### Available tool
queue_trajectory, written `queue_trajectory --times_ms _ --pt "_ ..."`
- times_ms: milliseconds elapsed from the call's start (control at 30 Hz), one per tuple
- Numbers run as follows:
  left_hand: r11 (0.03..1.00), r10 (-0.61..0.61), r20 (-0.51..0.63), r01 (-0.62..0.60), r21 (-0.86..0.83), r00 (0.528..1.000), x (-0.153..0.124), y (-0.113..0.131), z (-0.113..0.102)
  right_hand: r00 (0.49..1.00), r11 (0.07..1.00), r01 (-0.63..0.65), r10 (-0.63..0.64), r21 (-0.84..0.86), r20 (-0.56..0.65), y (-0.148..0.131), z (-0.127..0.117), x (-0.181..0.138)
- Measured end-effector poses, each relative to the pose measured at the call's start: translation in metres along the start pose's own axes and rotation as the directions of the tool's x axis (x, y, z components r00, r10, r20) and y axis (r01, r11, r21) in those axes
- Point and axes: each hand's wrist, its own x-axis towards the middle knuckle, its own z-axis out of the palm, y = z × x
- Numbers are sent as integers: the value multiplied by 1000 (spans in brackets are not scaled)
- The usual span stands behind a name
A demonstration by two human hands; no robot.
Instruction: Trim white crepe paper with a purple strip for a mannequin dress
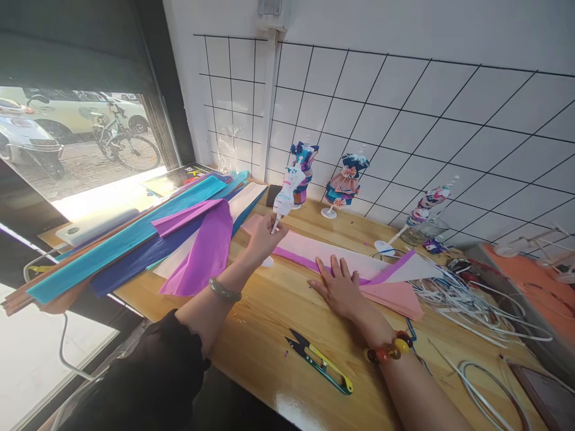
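My left hand (pixel 266 236) pinches the thin stand post of a small white dress-form mannequin (pixel 284 194), held upright with its round base near the table. Pink and bluish marks show on its torso. With fingers spread, my right hand (pixel 340 287) lies flat on a layered strip of white and purple crepe paper (pixel 309 246). Beneath that strip, salmon-pink paper (pixel 395 298) sticks out to the right. Yellow and green thread snips (pixel 320 362) lie on the table in front of my right hand, their blades apart.
Crepe paper in turquoise (pixel 130 236), navy and purple (pixel 204 251) is piled at the left. Dressed mini mannequins (pixel 348 182) stand by the wall grid, and one mannequin (pixel 429 206) leans at right. Tangled white strips (pixel 471 305) and a dark tablet-like object (pixel 543 389) lie at right.
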Motion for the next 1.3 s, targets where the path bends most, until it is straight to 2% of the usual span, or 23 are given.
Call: queue_trajectory --times_ms 300,467,700,800,933,1000,1100,1200,1300 --pt "985 -105 74 114 -126 992 0 -1 3 998 999 36 -37 -19 -59 -4 -2 -1" --pt "969 -117 114 139 -203 987 -2 1 7 998 998 69 -69 2 7 -6 -1 0" --pt "955 -104 175 147 -256 979 -9 -1 13 996 993 94 -93 66 -16 -7 -4 -1" --pt "944 -113 200 168 -284 973 -12 -2 14 990 981 122 -110 152 -87 -6 -13 -1" --pt "937 -122 219 185 -296 968 -13 1 14 949 927 212 -120 309 -291 -3 -28 -1" --pt "928 -128 231 198 -315 965 -14 1 15 945 893 222 -98 392 -312 -2 -35 -2" --pt "914 -132 245 214 -344 960 -15 0 17 965 859 217 -117 465 -234 -6 -44 -5" --pt "904 -138 263 230 -360 955 -16 -3 19 960 830 280 -237 483 -150 -16 -53 -14" --pt "892 -123 288 233 -387 950 -15 -5 19 934 813 304 -358 497 14 -27 -61 -26"
